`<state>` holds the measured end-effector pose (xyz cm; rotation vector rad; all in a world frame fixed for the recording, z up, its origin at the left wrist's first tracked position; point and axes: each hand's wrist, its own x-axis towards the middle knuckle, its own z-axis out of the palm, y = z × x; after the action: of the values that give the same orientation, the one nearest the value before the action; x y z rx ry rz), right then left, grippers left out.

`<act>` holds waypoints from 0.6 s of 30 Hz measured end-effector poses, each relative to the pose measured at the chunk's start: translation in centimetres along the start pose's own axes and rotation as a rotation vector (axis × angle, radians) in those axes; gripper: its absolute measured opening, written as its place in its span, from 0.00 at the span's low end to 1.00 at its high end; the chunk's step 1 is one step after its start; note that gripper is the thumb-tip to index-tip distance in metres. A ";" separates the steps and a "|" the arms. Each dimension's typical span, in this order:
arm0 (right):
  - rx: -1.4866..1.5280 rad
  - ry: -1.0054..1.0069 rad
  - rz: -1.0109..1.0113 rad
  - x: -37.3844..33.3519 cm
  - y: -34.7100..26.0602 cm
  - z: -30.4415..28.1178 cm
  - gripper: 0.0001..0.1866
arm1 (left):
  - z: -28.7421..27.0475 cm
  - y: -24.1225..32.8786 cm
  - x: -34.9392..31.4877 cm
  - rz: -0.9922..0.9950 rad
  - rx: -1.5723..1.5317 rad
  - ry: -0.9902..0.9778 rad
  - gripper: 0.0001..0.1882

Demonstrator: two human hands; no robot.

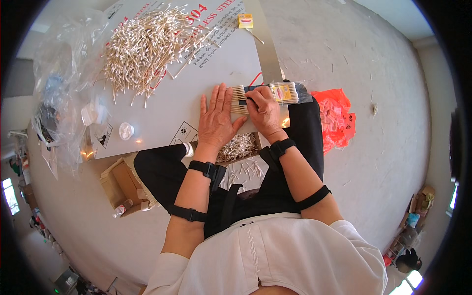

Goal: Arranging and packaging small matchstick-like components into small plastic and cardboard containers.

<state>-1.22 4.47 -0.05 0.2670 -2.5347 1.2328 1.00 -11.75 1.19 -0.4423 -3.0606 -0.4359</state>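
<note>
White board (pixel 162 113) underneath, left hand (pixel 216 118) flat, right hand's fingers (pixel 255 101) closed on clear, yellow-labelled swab packet (pixel 275 93).

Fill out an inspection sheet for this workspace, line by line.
Surface: grey board with printed lettering, over the lap.
Job's things: row of cotton swabs under both hands; clear labelled packet at the row's right end.
Clutter: loose swab heap, plastic bags, white cap, small yellow box.
Grippers: left hand flat, right hand pressing the row.
Cables: nothing seen.
Surroundings: concrete floor, red bag, cardboard boxes.
</note>
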 end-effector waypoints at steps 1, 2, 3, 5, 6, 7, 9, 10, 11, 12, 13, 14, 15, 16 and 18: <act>0.000 -0.001 0.000 0.0 0.0 0.0 0.09 | 0.1 0.0 0.0 0.001 -0.002 0.021 0.47; 0.000 0.002 -0.005 0.0 0.0 0.0 0.09 | 0.1 0.0 0.0 0.002 -0.003 0.043 0.48; 0.000 0.004 -0.010 0.0 0.0 0.1 0.08 | 0.2 -0.1 0.0 0.001 -0.003 0.043 0.48; -0.003 -0.001 -0.020 0.0 0.2 0.1 0.08 | 0.2 0.0 0.0 0.004 -0.007 0.043 0.47; -0.005 -0.006 -0.030 -0.1 0.3 0.0 0.08 | 0.2 0.0 0.0 0.005 -0.008 0.043 0.47; -0.005 -0.006 -0.031 -0.1 0.3 0.0 0.08 | 0.2 0.0 0.0 0.003 -0.010 0.045 0.47; 0.029 -0.046 -0.057 -0.1 0.2 -0.2 0.07 | 0.1 -0.1 0.0 0.002 -0.011 0.049 0.47; 0.029 -0.045 -0.058 0.0 0.1 -0.2 0.07 | 0.1 -0.1 -0.1 0.006 -0.003 0.036 0.47; 0.031 -0.017 -0.007 0.1 -0.1 -0.1 0.07 | 0.1 -0.1 -0.1 0.010 0.006 0.023 0.47; 0.033 0.011 0.043 0.1 -0.2 0.0 0.07 | 0.1 -0.1 0.0 0.011 0.006 0.024 0.47; 0.034 0.010 0.043 0.3 -0.3 0.0 0.07 | 0.1 -0.1 0.0 0.009 0.009 0.024 0.47; 0.023 0.002 0.051 0.5 -0.4 0.1 0.07 | 0.2 -0.1 0.0 0.008 0.013 0.023 0.47; 0.013 -0.007 0.059 0.7 -0.5 0.1 0.07 | 0.2 -0.1 -0.1 0.007 0.014 0.023 0.47; 0.013 -0.007 0.059 0.7 -0.5 0.1 0.07 | 0.2 -0.1 -0.1 0.006 0.003 0.037 0.47; -0.027 -0.014 0.058 0.8 -0.6 0.2 0.08 | 0.3 -0.1 -0.1 0.003 -0.008 0.050 0.47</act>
<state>-1.84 3.96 0.53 0.1984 -2.5860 1.2209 1.06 -11.83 0.90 -0.4299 -3.0102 -0.4522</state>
